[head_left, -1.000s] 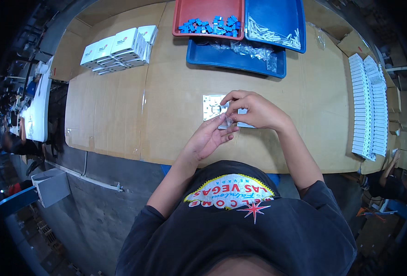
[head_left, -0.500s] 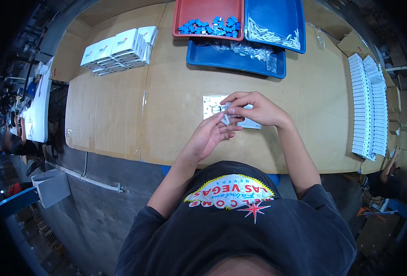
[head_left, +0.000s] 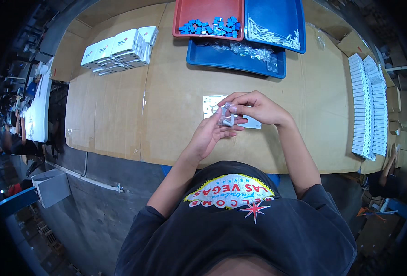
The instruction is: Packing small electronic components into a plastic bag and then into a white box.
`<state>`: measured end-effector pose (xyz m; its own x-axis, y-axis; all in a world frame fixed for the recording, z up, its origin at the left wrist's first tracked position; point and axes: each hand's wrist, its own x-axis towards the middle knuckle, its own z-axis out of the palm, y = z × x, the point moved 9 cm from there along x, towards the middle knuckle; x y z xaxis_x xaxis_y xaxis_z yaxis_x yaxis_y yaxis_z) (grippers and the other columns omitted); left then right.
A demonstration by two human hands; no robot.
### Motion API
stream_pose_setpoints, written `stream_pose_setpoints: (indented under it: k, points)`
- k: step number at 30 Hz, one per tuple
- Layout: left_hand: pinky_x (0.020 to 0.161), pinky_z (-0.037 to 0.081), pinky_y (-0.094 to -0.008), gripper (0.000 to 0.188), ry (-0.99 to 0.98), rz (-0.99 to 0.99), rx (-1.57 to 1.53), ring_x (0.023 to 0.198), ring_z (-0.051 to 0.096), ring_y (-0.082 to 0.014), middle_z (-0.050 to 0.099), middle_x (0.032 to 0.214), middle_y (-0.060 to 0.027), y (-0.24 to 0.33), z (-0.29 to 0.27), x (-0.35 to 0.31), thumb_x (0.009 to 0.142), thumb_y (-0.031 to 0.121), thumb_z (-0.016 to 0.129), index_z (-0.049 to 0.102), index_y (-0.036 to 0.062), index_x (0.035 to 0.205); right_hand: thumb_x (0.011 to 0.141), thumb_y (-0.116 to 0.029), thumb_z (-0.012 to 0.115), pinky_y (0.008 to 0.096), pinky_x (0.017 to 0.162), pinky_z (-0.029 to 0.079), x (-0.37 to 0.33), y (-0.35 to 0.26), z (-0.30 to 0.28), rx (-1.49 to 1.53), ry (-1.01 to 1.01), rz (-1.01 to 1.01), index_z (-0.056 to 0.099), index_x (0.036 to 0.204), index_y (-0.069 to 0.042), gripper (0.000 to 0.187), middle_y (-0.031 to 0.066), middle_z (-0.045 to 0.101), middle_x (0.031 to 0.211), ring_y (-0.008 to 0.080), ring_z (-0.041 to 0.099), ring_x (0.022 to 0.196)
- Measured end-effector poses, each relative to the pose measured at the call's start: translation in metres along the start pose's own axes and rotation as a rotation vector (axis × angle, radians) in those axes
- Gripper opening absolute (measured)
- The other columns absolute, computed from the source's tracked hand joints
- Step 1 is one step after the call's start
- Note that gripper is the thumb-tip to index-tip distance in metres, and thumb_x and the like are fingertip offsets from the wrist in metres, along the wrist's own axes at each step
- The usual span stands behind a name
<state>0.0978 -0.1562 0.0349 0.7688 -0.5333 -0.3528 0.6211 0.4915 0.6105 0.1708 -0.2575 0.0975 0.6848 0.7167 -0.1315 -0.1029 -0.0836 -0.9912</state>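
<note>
Between my two hands is a small clear plastic bag (head_left: 228,119) with white stick-like pieces in it. My left hand (head_left: 205,139) has it between thumb and fingers, palm partly turned up. From the right, my right hand (head_left: 258,108) pinches the bag's upper part between thumb and fingertips. Below the hands lies a white printed sheet (head_left: 209,104), largely covered by them. A white flat piece (head_left: 254,123), perhaps a box, shows from under my right hand.
White boxes (head_left: 124,41) are stacked at the far left; long rows of them (head_left: 363,106) stand at the right edge. A red tray (head_left: 208,10) with blue parts and a blue tray (head_left: 277,16) with white sticks overlap a lower blue tray (head_left: 199,57) of clear bags. Cardboard (head_left: 106,119) covers the table.
The white pieces have turned and sit lower between my hands, and the clear bag around them now shows plainly. My right hand has shifted slightly.
</note>
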Motion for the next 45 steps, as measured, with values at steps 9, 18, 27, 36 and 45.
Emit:
stream_pose_setpoints:
  k: [9, 18, 27, 36, 45]
  points:
    - [0.091, 0.060, -0.0410, 0.049, -0.164, -0.009, -0.102, 0.104, 0.075, -0.0304, 0.071, 0.125, -0.0214, -0.002, 0.003, 0.002, 0.115, 0.040, 0.035, 0.054, 0.0028, 0.140, 0.104, -0.013, 0.065, 0.0370, 0.106, 0.048, 0.001, 0.001, 0.017, 0.005, -0.093, 0.057, 0.077, 0.116, 0.000, 0.022, 0.0127, 0.068, 0.136, 0.0207, 0.063, 0.121]
    - [0.096, 0.058, -0.0417, 0.041, 0.014, 0.047, -0.101, 0.115, 0.070, -0.0290, 0.068, 0.127, -0.0143, -0.005, -0.015, 0.005, 0.115, 0.029, 0.039, 0.055, 0.0009, 0.139, 0.104, -0.022, 0.066, 0.0351, 0.096, 0.053, 0.001, -0.013, 0.006, -0.229, -0.007, -0.034, 0.077, 0.112, 0.000, 0.026, 0.0121, 0.071, 0.130, 0.0206, 0.068, 0.109]
    - [0.095, 0.057, -0.0419, 0.039, -0.025, 0.043, -0.212, 0.112, 0.070, -0.0303, 0.069, 0.125, -0.0149, -0.003, -0.010, 0.006, 0.114, 0.027, 0.041, 0.056, -0.0008, 0.137, 0.109, -0.026, 0.059, 0.0356, 0.098, 0.052, 0.000, -0.001, 0.014, -0.198, -0.053, 0.126, 0.072, 0.121, 0.003, 0.034, 0.0130, 0.071, 0.127, 0.0211, 0.068, 0.109]
    - [0.092, 0.057, -0.0380, 0.046, 0.022, 0.046, -0.028, 0.105, 0.070, -0.0243, 0.070, 0.124, -0.0149, -0.007, -0.013, 0.007, 0.114, 0.036, 0.043, 0.056, -0.0013, 0.138, 0.110, -0.030, 0.056, 0.0329, 0.092, 0.055, 0.003, 0.000, -0.004, -0.246, -0.065, 0.021, 0.071, 0.125, 0.003, 0.039, 0.0108, 0.073, 0.122, 0.0161, 0.067, 0.102]
    - [0.089, 0.057, -0.0354, 0.059, 0.016, -0.027, -0.081, 0.098, 0.070, -0.0221, 0.069, 0.128, -0.0176, -0.011, -0.014, 0.005, 0.115, 0.042, 0.032, 0.049, -0.0038, 0.147, 0.094, -0.015, 0.069, 0.0416, 0.088, 0.056, -0.021, -0.035, -0.228, -0.881, 0.922, -0.054, 0.077, 0.108, -0.005, 0.019, 0.0143, 0.076, 0.106, 0.0349, 0.072, 0.098]
